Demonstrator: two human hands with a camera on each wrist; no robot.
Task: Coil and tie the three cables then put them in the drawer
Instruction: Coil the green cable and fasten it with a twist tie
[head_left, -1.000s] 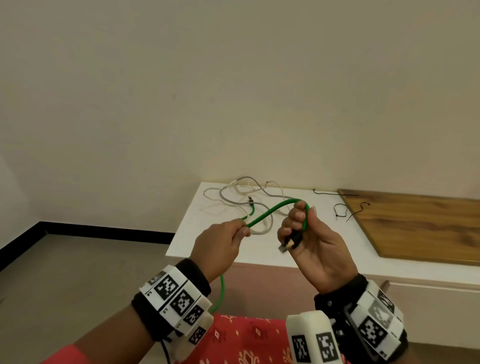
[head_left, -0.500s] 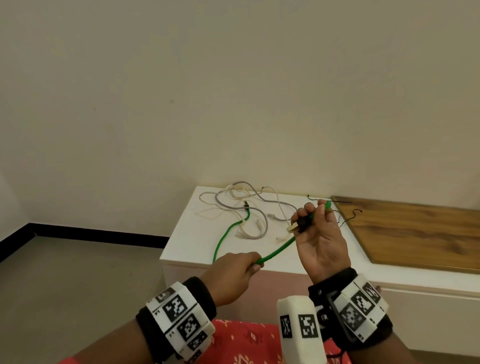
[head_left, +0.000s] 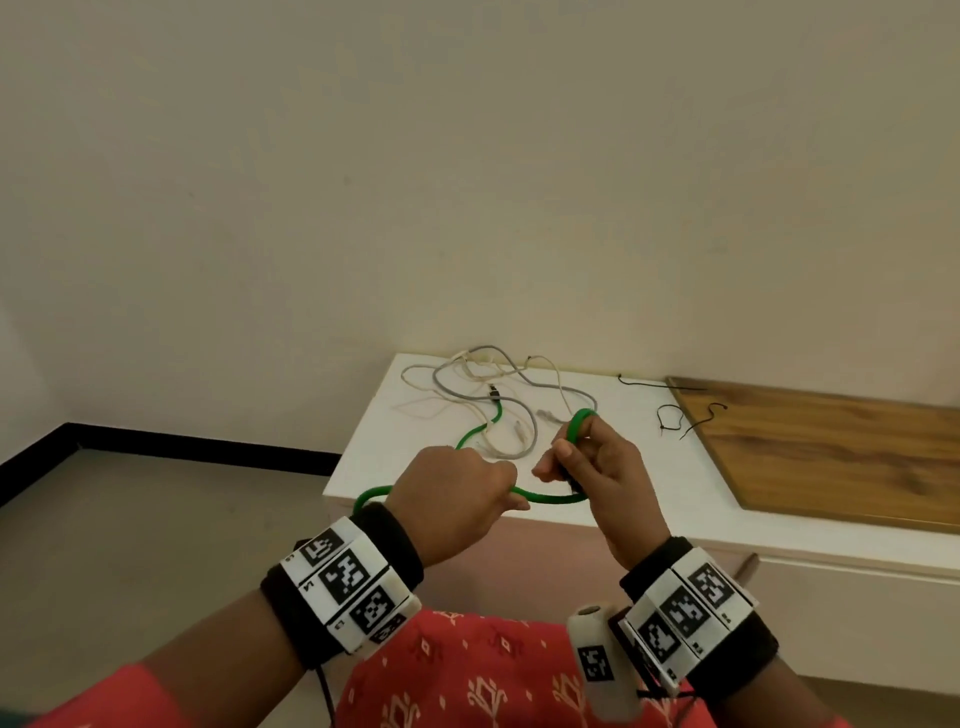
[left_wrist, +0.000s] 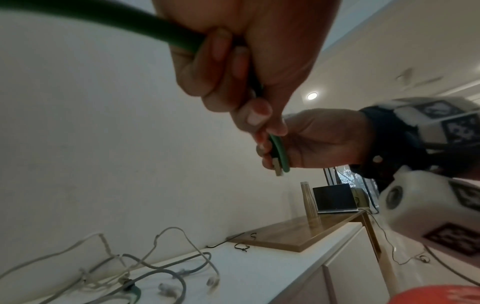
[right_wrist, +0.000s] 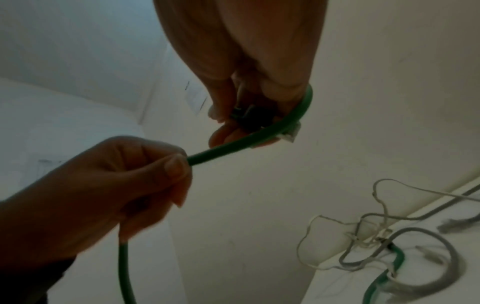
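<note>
Both hands hold the green cable (head_left: 550, 500) above the front edge of the white cabinet (head_left: 675, 499). My right hand (head_left: 558, 467) grips the cable's plug end, and a small loop of the cable curls over its fingers (head_left: 597, 431). My left hand (head_left: 511, 499) pinches the cable a short way along, close beside the right hand. The rest of the cable sags left of my left wrist and runs back up onto the cabinet top. The right wrist view shows the dark plug (right_wrist: 246, 117) inside my right hand's fingers. A grey cable (head_left: 524, 415) and a thin white cable (head_left: 467, 374) lie tangled on the cabinet.
Thin black ties (head_left: 670, 422) lie on the cabinet top beside a wooden board (head_left: 831, 452). White cabinet fronts (left_wrist: 345, 267) run below the top. A bottle (left_wrist: 309, 201) and a laptop (left_wrist: 333, 198) stand farther along the wooden surface. The wall is close behind.
My left hand has risen and moved toward my right hand, bringing more green cable with it. A loop now curls over my right fingers, and slack hangs left of my left wrist.
</note>
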